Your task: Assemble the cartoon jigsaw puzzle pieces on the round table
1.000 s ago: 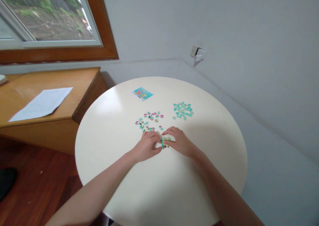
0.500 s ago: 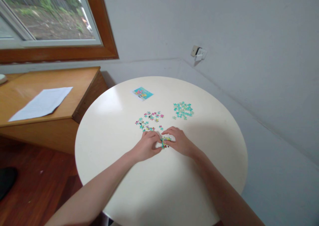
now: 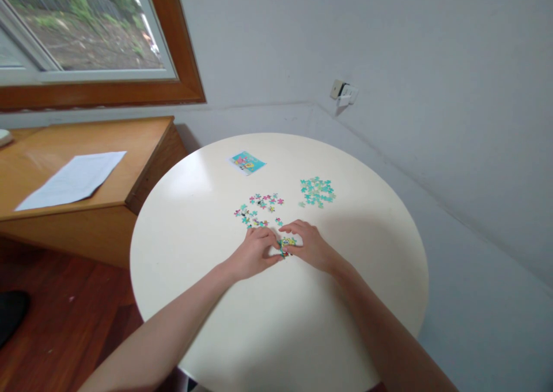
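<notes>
Several joined jigsaw puzzle pieces (image 3: 287,242), yellow and teal, lie on the round white table (image 3: 207,317) between my hands. My left hand (image 3: 258,252) grips their left edge with thumb and fingers. From the right, my right hand (image 3: 311,245) curls over the same pieces, its thumb pressing on them and its index finger arched above. Just beyond my fingers are loose multicoloured puzzle pieces (image 3: 261,202). Some of the joined section is hidden under my fingers.
A pile of teal puzzle pieces (image 3: 317,191) lies at the right. Farther back is a small picture card (image 3: 247,163). A wooden desk (image 3: 142,144) with white paper (image 3: 73,179) stands at the left, under a window. A wall socket with a plug (image 3: 344,91) is at the back right.
My right thumb has shifted slightly left and down over the joined pieces, whose yellow part shows more plainly. My left hand stays almost still.
</notes>
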Demonstrator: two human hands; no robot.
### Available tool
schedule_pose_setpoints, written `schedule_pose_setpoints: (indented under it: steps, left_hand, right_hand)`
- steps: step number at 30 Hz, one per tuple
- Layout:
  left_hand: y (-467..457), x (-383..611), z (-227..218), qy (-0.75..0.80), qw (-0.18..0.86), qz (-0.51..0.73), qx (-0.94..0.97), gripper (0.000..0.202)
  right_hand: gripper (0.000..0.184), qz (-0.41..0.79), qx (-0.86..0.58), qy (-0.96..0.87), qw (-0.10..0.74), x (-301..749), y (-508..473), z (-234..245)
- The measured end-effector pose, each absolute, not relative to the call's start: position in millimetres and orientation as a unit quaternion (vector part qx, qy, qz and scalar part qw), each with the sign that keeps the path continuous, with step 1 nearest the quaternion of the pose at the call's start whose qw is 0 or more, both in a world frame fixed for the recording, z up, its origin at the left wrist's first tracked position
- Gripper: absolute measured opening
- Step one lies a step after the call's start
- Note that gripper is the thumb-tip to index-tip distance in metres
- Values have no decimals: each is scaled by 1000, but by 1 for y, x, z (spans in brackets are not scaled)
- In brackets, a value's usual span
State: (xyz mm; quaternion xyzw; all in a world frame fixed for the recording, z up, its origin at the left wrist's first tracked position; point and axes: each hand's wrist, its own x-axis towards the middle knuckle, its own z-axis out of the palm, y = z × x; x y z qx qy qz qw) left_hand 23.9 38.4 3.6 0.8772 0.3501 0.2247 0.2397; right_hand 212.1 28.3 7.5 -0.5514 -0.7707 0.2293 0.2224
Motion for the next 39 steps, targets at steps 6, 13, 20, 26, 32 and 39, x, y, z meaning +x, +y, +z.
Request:
schedule_pose_setpoints:
  steps: [6, 13, 20, 26, 32, 39]
  left_hand:
    - [42, 21, 10, 383, 219, 288, 850, 10]
    - [46, 20, 8, 418, 193, 314, 830, 12]
    - [46, 20, 12, 420, 205, 328, 821, 14]
    - [45, 19, 17, 445, 212, 354, 794, 16]
    - [44, 19, 17, 439, 222, 369, 788, 17]
    - [44, 20, 18, 447, 223, 378, 780, 16]
  right_hand:
    - [32, 226, -543, -778, 220, 213, 27, 7]
    - [27, 199, -537, -781, 250, 211, 27, 4]
    - [37, 32, -550, -768, 325, 195, 20, 14]
    - [58, 27, -533, -834, 137, 176, 2, 8]
    - [57, 44, -534, -837, 113, 172, 0, 3]
    - [60, 4, -548, -822, 154, 170, 1, 10]
